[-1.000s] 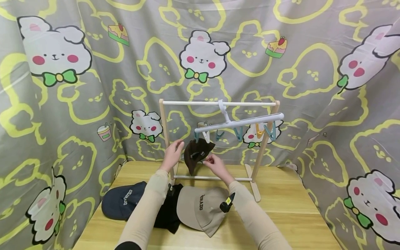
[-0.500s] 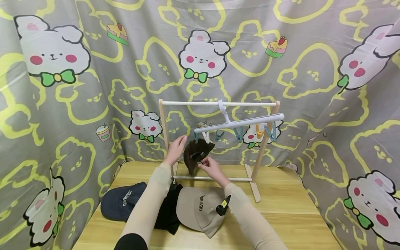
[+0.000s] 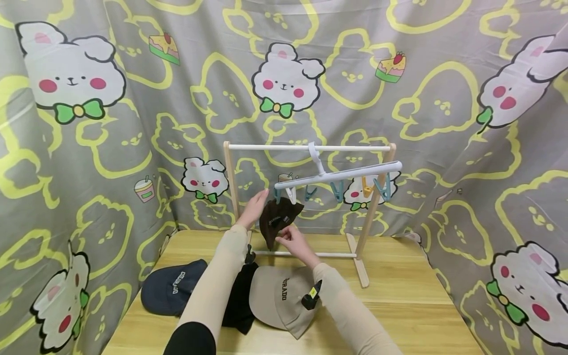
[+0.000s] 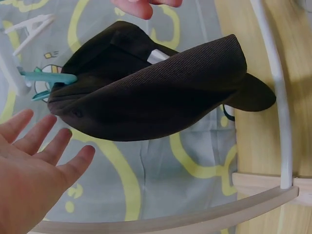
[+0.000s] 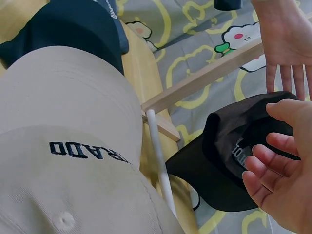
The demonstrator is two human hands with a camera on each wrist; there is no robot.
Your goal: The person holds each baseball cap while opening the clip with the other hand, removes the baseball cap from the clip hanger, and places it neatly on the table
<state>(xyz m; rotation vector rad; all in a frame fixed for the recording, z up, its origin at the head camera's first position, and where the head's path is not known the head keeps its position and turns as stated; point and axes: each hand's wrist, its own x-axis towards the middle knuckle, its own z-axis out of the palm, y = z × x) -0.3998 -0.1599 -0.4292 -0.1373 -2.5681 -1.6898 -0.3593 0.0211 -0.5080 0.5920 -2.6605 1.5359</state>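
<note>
A dark brown cap [image 3: 274, 222] hangs, tilted, from the left end of a pale clip hanger [image 3: 346, 174]. One teal clip [image 4: 51, 77] bites its edge in the left wrist view. My left hand [image 3: 254, 209] is beside the cap's left side, fingers straight and palm towards it; the left wrist view shows a small gap between them. In front of the cap's lower right is my right hand [image 3: 296, 244], its fingers loosely bent. The right wrist view shows nothing gripped in those fingers [image 5: 278, 168]; whether they touch the cap is unclear.
A wooden rack [image 3: 364, 231] with white rods carries the hanger. White, teal and orange clips dangle along it. On the wooden table [image 3: 408, 305] lie a navy cap [image 3: 170, 288], a black cap [image 3: 239, 308] and a beige cap [image 3: 284, 298]. A patterned curtain [image 3: 355, 29] surrounds the table.
My right hand has shifted left and slightly down across the cap's front. My left hand has moved up and right, closer to the cap. The cap stays clipped in place.
</note>
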